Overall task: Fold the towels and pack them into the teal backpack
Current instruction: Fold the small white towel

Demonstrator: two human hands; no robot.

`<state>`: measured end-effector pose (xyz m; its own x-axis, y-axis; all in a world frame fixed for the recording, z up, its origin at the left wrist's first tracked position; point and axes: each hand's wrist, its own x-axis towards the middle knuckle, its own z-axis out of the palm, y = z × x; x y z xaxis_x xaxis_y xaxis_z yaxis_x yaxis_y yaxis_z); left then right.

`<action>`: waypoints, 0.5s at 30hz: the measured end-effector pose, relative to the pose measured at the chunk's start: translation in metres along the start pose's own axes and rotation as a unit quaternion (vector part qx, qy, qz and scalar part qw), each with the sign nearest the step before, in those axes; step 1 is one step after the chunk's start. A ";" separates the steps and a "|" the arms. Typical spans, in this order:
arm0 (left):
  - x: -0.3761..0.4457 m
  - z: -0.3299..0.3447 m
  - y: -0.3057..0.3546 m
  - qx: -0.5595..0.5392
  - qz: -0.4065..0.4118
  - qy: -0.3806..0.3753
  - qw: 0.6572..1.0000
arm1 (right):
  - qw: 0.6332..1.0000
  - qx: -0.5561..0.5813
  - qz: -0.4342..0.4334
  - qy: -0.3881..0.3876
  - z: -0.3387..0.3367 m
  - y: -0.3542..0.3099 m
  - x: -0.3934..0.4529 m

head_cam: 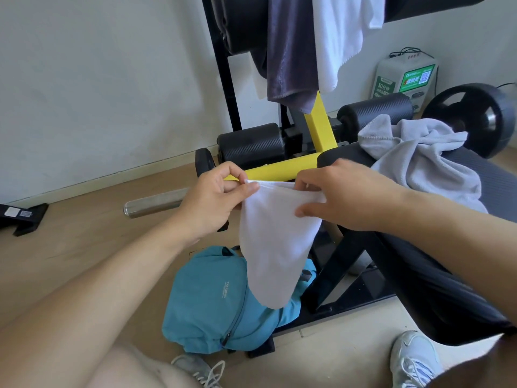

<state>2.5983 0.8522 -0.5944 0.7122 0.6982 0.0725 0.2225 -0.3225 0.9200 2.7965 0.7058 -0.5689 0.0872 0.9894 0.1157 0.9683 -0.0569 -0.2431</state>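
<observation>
White towel (272,242) hangs from both my hands: my left hand (215,197) pinches its top corner, my right hand (344,197) grips the top edge alongside. Below it, the teal backpack (212,301) lies on the floor against the bench (419,275), where a grey towel (419,155) sits crumpled.
</observation>
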 end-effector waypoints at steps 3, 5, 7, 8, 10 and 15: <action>0.003 -0.003 -0.013 0.020 -0.022 -0.030 0.999 | 0.998 -0.046 -0.021 0.034 0.001 0.000 0.002; 0.004 -0.005 -0.017 -0.001 -0.039 -0.047 0.998 | 0.997 -0.043 -0.001 0.061 0.001 -0.003 0.005; 0.005 -0.004 -0.017 -0.030 -0.042 -0.063 0.997 | 0.995 -0.040 0.024 0.087 0.000 -0.006 0.007; 0.004 -0.002 -0.015 -0.043 -0.043 -0.066 0.996 | 0.994 -0.046 0.032 0.092 -0.001 -0.007 0.007; 0.002 0.002 -0.010 -0.064 -0.038 -0.070 0.995 | 0.993 -0.073 0.041 0.088 -0.002 -0.010 0.006; -0.001 0.017 -0.010 -0.077 -0.031 -0.057 0.995 | 0.990 -0.124 0.031 0.061 -0.006 -0.018 0.004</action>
<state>2.6068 0.8441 -0.6102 0.7727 0.6344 -0.0220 0.1694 -0.1726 0.9703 2.7809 0.7102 -0.5580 0.1621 0.9604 0.2268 0.9865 -0.1636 -0.0124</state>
